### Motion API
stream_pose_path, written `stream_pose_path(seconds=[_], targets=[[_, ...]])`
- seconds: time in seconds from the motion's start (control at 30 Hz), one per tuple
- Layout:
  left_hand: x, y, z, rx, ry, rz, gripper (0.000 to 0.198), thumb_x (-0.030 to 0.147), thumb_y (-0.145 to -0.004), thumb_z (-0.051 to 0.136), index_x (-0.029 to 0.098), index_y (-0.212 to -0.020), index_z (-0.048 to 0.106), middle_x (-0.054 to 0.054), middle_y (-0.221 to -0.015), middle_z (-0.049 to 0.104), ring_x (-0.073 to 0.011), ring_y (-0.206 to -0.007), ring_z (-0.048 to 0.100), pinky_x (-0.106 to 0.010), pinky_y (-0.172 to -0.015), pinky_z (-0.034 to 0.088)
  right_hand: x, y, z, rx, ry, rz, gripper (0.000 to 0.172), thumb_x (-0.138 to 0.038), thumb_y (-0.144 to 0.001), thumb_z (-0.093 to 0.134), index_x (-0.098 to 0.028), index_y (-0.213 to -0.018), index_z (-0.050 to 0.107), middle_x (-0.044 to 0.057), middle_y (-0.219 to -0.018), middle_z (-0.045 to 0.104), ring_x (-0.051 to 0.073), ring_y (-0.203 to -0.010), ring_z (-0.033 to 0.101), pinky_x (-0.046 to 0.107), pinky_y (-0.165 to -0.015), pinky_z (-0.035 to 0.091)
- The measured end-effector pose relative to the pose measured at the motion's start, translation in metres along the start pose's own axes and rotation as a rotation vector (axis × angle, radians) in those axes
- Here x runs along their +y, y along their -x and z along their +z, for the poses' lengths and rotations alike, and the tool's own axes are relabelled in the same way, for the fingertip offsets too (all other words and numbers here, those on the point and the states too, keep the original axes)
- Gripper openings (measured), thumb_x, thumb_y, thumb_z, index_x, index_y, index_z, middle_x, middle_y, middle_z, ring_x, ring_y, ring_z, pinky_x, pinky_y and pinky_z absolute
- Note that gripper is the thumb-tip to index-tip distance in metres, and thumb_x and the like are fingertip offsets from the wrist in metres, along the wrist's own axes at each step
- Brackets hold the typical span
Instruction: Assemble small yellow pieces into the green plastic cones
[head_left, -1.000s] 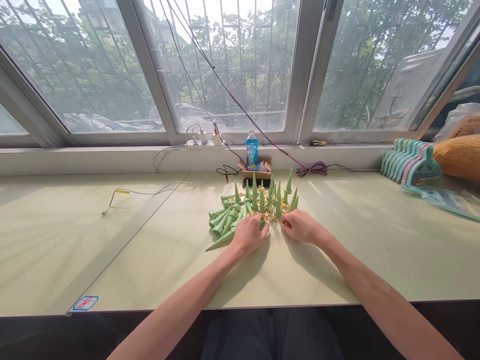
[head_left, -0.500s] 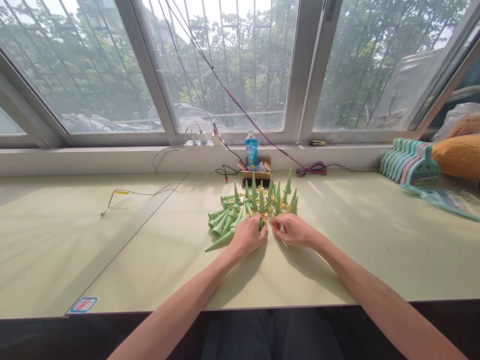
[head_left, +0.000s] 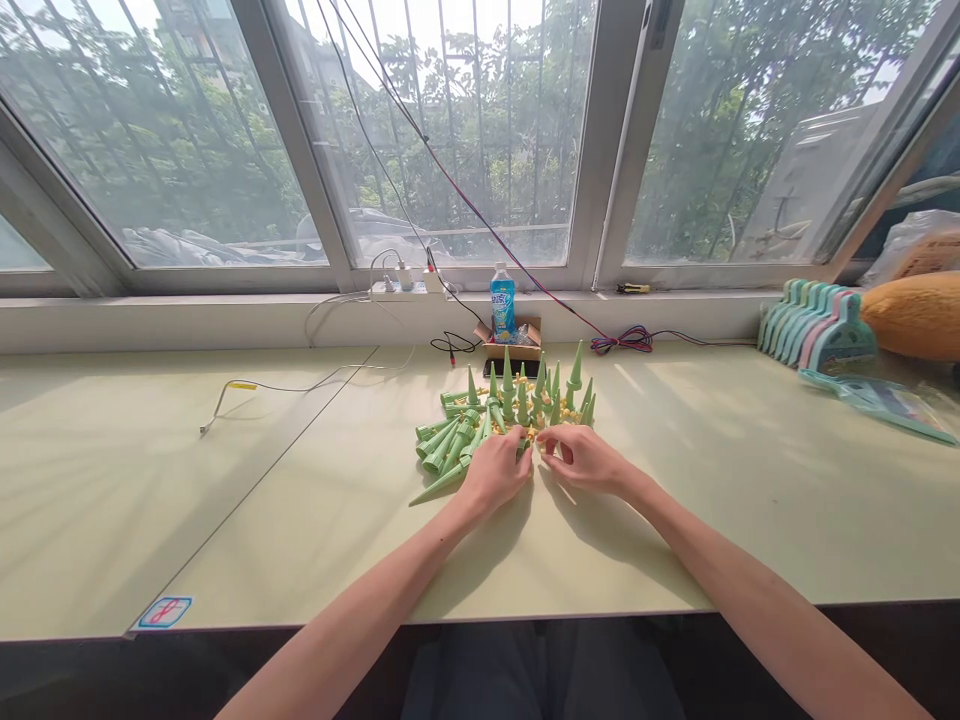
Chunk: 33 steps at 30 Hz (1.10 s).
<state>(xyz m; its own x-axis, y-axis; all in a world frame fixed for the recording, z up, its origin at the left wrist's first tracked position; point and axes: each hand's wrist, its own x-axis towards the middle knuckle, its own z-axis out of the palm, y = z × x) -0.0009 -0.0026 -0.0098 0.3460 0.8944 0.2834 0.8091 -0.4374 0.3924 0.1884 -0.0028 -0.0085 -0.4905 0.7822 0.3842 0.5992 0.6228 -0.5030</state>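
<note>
My left hand [head_left: 496, 470] is closed around a green plastic spike [head_left: 523, 450], whose ringed end shows by the thumb; the rest is hidden by the fingers. Just to its right, my right hand [head_left: 583, 458] pinches a small yellow valve-like piece, mostly covered by the fingertips. The two hands nearly meet. Past them, several green cone-shaped spikes [head_left: 508, 388] stand point up. Other green spikes [head_left: 450, 442] lie in a heap to the left of my left hand. Small yellow pieces [head_left: 531, 434] are scattered among the spikes.
Behind the spikes, a blue-labelled bottle [head_left: 503, 305] stands in a small cardboard box [head_left: 517, 350], with a dark phone-like slab before it. A coiled cable [head_left: 622, 340] and a row of pastel plastic items [head_left: 817, 325] lie to the right. A thin cable [head_left: 285, 387] crosses the left side.
My right hand has moved slightly left and up, closer to my left hand. The left hand stays almost in place, still around the green spike.
</note>
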Motion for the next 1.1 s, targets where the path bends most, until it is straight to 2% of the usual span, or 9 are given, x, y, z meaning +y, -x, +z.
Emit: stream_pose_path(seconds=[0.17,0.5,0.63,0.87,1.1], targets=[[0.0027,-0.0003,-0.0017,0.056,0.023,0.016,0.021,0.029,-0.091,0.050,0.017,-0.103,0.061,-0.001,-0.063,0.062,-0.0178,-0.057,0.058,-0.026,-0.057,0.038,0.0024,-0.0006,0.0032,0.048,-0.067,0.030,0.022,-0.026,-0.089,0.055,-0.017,-0.107,0.062,0.003,-0.079,0.069,0.011,-0.054,0.051,0.025,-0.057,0.042],[0.0044,0.0014,-0.0028,0.111,0.141,0.127,0.019,0.021,-0.085,0.051,0.018,-0.102,0.060,0.004,-0.059,0.056,-0.0121,-0.051,0.050,-0.023,-0.056,0.037,0.0016,-0.0021,0.0060,0.043,-0.124,0.034,0.028,-0.037,-0.096,0.048,-0.017,-0.103,0.066,0.002,-0.072,0.064,0.011,-0.053,0.048,0.025,-0.054,0.040],[0.0041,0.0011,0.0001,0.102,0.177,0.175,0.027,0.021,-0.086,0.050,0.020,-0.113,0.056,0.005,-0.062,0.057,-0.0121,-0.053,0.052,-0.023,-0.057,0.039,0.0019,-0.0020,0.0064,0.055,-0.137,0.025,0.030,-0.038,-0.097,0.046,-0.017,-0.100,0.066,0.002,-0.070,0.062,0.011,-0.053,0.047,0.024,-0.054,0.039],[0.0036,0.0007,0.0008,0.088,0.198,0.182,0.042,0.024,-0.088,0.051,0.022,-0.130,0.043,0.003,-0.074,0.063,-0.0123,-0.054,0.054,-0.024,-0.059,0.042,0.0023,-0.0019,0.0074,0.075,-0.161,0.039,0.033,-0.042,-0.097,0.045,-0.016,-0.096,0.064,0.000,-0.061,0.056,0.011,-0.050,0.044,0.024,-0.052,0.037],[0.0051,0.0008,0.0009,0.145,0.369,0.211,0.062,0.019,-0.083,0.053,0.024,-0.139,0.026,0.000,-0.090,0.064,-0.0080,-0.049,0.050,-0.021,-0.051,0.039,-0.0008,-0.0012,0.0056,0.203,-0.208,0.061,0.031,-0.045,-0.095,0.050,-0.016,-0.094,0.061,-0.003,-0.060,0.048,0.011,-0.051,0.040,0.024,-0.050,0.036]])
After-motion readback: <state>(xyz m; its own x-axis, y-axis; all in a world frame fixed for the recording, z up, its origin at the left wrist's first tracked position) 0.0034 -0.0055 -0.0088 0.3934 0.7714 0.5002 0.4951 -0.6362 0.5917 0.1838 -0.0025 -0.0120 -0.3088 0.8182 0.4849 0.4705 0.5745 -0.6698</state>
